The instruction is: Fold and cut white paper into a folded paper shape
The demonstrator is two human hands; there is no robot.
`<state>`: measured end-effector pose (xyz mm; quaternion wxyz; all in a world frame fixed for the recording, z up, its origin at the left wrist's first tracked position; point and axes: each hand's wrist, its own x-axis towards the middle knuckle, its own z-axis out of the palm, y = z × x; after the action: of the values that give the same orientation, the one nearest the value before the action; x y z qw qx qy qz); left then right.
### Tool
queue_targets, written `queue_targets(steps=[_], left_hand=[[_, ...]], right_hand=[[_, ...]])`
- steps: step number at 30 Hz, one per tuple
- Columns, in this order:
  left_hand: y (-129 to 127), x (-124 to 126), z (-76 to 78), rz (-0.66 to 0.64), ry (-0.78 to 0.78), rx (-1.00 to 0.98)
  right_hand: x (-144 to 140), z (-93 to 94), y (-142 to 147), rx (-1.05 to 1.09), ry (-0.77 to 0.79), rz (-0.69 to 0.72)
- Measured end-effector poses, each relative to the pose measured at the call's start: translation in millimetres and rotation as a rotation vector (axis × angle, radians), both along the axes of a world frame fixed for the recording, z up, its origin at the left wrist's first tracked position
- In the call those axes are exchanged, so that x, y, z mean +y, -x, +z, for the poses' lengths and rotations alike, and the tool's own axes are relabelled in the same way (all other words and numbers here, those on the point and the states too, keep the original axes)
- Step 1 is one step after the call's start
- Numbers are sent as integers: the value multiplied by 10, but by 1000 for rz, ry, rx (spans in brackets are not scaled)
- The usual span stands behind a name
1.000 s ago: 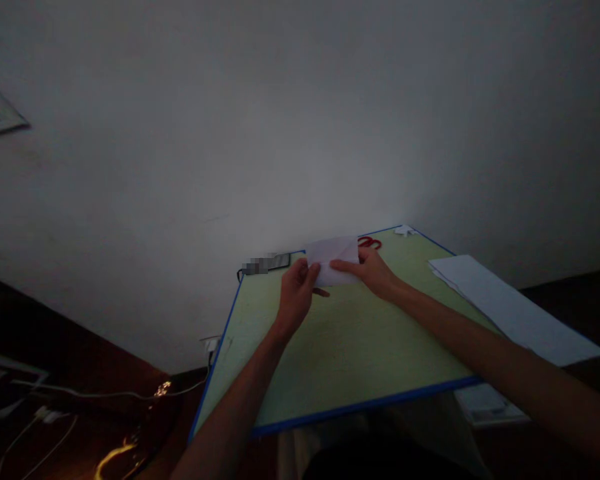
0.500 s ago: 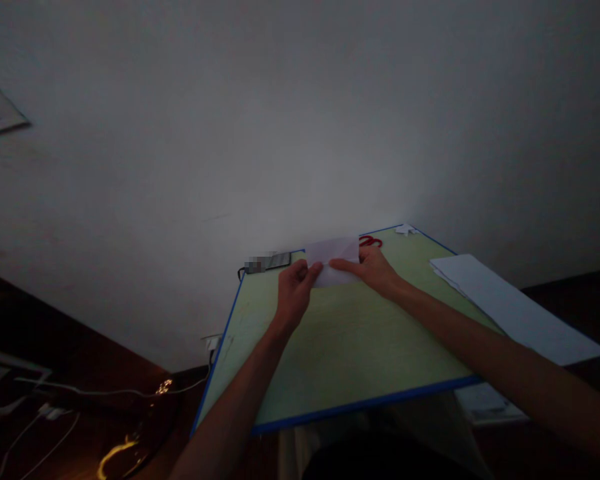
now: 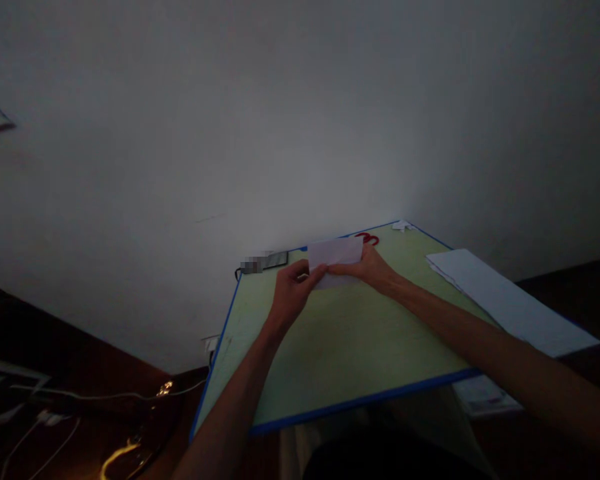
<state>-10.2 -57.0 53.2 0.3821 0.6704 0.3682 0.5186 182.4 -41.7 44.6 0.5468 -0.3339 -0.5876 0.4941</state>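
Note:
A small white sheet of paper is held up above the far half of the green table. My left hand is closed on its left side, the thumb pressing on the front. From the right, my right hand grips the same sheet, its thumb lying across the front and its other fingers mostly hidden behind. Both thumb tips meet near the middle of the paper, along what looks like a crease. Just behind my right hand lie red-handled scissors, their blades hidden.
White paper sheets lie at the table's right, overhanging its edge. Small paper scraps are in the far right corner. A dark flat device lies at the far left. A white cable runs left of the table.
The paper's upper part now stands more upright and looks flatter, with a lower strip below the thumbs. My thumbs have come together at its middle. The view has shifted slightly.

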Motion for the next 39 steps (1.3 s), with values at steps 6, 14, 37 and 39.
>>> queue_targets(steps=[6, 14, 37, 39], left_hand=[[7, -13, 23, -77, 41, 7], [41, -19, 53, -13, 27, 52], [82, 103, -42, 13, 95, -119], [66, 89, -41, 5, 128, -150]], right_hand=[[7, -8, 5, 2, 45, 2], [75, 56, -108, -108, 30, -9], [76, -30, -25, 36, 21, 34], [65, -25, -20, -7, 0, -16]])
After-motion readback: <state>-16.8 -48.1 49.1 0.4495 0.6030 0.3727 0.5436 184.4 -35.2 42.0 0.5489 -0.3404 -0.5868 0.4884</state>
